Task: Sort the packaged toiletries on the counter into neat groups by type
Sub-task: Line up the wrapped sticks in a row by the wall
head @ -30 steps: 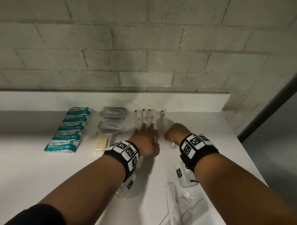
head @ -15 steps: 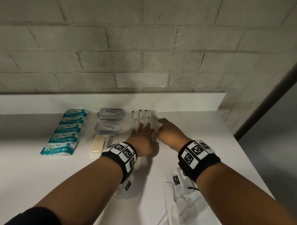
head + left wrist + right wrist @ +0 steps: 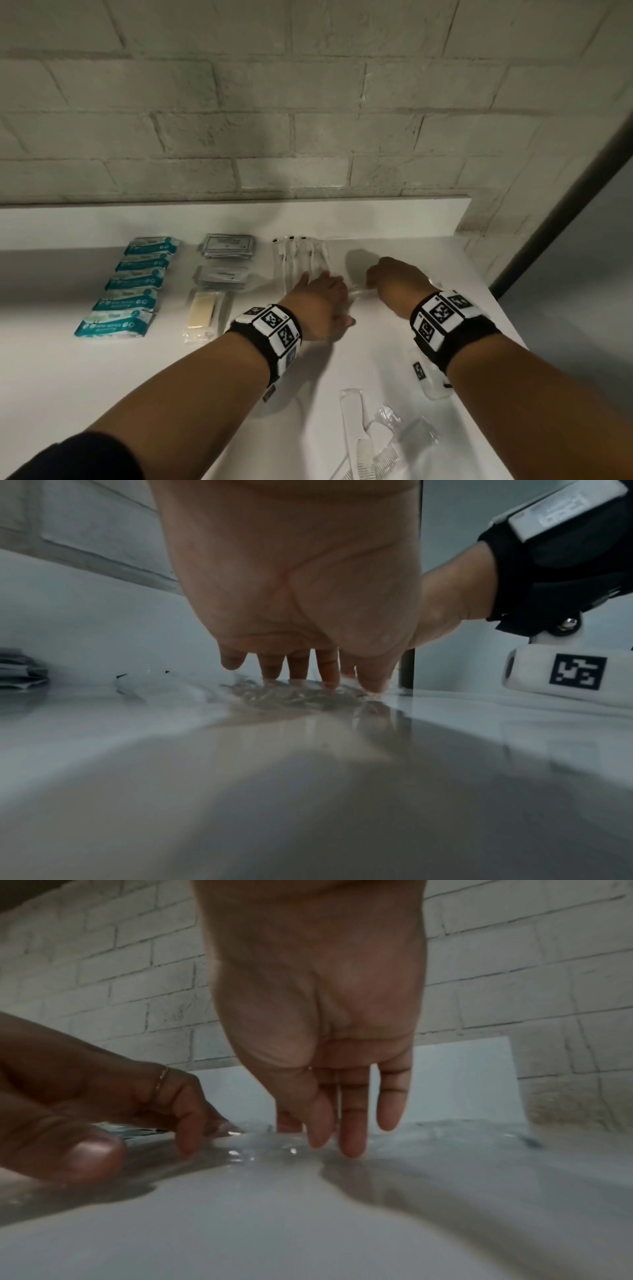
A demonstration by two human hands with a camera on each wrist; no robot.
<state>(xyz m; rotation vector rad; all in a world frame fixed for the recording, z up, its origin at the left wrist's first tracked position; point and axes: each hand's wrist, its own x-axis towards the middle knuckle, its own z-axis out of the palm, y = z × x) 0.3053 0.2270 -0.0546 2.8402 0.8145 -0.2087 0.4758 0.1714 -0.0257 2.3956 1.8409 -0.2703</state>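
A row of clear-wrapped toothbrushes (image 3: pixel 298 257) lies at the back of the white counter (image 3: pixel 102 377). My left hand (image 3: pixel 318 284) lies flat on their near ends, and in the left wrist view its straight fingers (image 3: pixel 298 669) press the crinkled wrappers (image 3: pixel 301 695). My right hand (image 3: pixel 373 281) is just to the right, with its fingertips (image 3: pixel 352 1139) pointing down onto a clear packet (image 3: pixel 260 1144) on the counter. I cannot tell whether it pinches the wrap.
Teal wipe packs (image 3: pixel 137 281) form a column at the left. Beside them lie grey sachets (image 3: pixel 227 245), a toothpaste sachet (image 3: pixel 222 274) and a yellowish bar (image 3: pixel 202 311). Wrapped combs (image 3: pixel 363 442) lie near my right forearm. The counter ends at the right (image 3: pixel 507 318).
The right hand reached in to a stray clear packet at the row's right end, which now lies against the row. It then drew back to the right. The left hand stayed put.
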